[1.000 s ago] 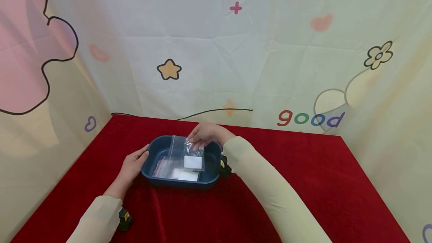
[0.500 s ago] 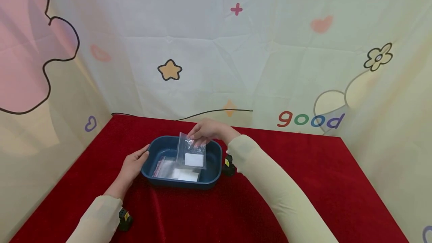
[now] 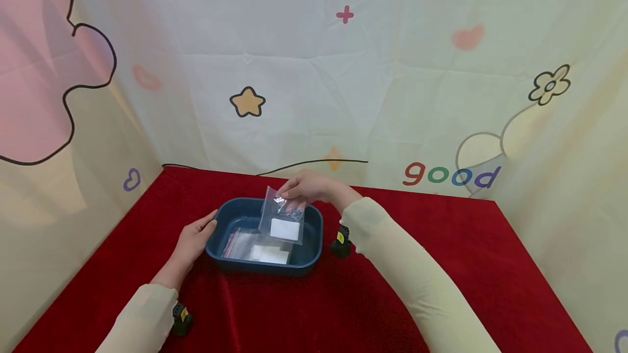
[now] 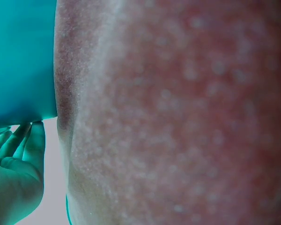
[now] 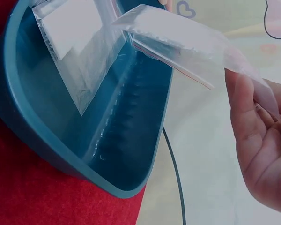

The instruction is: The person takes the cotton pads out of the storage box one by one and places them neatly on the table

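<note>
A dark blue plastic basin (image 3: 245, 267) with rounded corners stands on the cloth. My left hand (image 3: 193, 238) rests at its left side, fingers and thumb touching the wall; the left wrist view shows the fingertips against the basin (image 4: 23, 61). Thumb and fingers of my right hand (image 3: 314, 187) pinch the top of a clear zip bag (image 3: 267, 217) with a white card (image 3: 284, 229) in it. This bag hangs tilted over the basin. Under it, more clear bags (image 3: 239, 244) with white cards and reddish edges lie on the basin floor, partly overlapped by the held bag.
Red velvety cloth (image 3: 422, 244) covers the table. A pale printed curtain (image 3: 314, 108) with a star, hearts and the word "good" hangs behind and along both sides. Small black wrist devices, one at the left cuff (image 3: 182, 320), sit on both arms.
My right hand has moved up and slightly right, lifting the zip bag off the other bags in the basin. My left hand has stayed at the basin's left side.
</note>
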Tool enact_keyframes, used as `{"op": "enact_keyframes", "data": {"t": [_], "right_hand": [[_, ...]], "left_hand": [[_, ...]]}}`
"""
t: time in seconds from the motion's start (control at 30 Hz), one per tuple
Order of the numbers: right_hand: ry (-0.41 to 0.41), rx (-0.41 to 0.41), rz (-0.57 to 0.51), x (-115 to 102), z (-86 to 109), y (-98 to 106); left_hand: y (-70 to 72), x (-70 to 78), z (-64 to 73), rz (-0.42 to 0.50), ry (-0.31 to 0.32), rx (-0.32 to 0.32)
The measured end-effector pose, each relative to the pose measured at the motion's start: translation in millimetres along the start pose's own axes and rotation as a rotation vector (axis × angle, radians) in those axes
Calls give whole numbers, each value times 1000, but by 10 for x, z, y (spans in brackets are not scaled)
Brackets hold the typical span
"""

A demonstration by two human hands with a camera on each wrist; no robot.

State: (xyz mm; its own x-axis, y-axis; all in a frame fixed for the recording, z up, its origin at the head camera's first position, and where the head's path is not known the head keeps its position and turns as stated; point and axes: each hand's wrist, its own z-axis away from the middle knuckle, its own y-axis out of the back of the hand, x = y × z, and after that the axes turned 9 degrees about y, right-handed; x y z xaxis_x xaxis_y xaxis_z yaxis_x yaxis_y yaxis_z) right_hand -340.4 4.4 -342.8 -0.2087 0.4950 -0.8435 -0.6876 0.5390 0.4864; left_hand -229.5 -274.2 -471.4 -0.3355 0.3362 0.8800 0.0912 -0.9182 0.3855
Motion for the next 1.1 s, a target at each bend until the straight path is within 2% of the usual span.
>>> {"op": "enact_keyframes", "data": {"t": [0.27,0.5,0.7,0.87,1.1], "right_hand": [[26,18,-25,21,134,55],[39,45,-96,34,290,82],[29,47,-132,81,429,58],[51,47,-138,140,529,34],[59,85,-175,153,676,24]], "left_hand": [[2,5,-16,-7,-9,0],[-2,23,-8,-8,-11,-1],[4,7,-7,-1,-7,-7],[8,1,-6,-3,-3,-10],[4,11,6,5,-3,-13]]}}
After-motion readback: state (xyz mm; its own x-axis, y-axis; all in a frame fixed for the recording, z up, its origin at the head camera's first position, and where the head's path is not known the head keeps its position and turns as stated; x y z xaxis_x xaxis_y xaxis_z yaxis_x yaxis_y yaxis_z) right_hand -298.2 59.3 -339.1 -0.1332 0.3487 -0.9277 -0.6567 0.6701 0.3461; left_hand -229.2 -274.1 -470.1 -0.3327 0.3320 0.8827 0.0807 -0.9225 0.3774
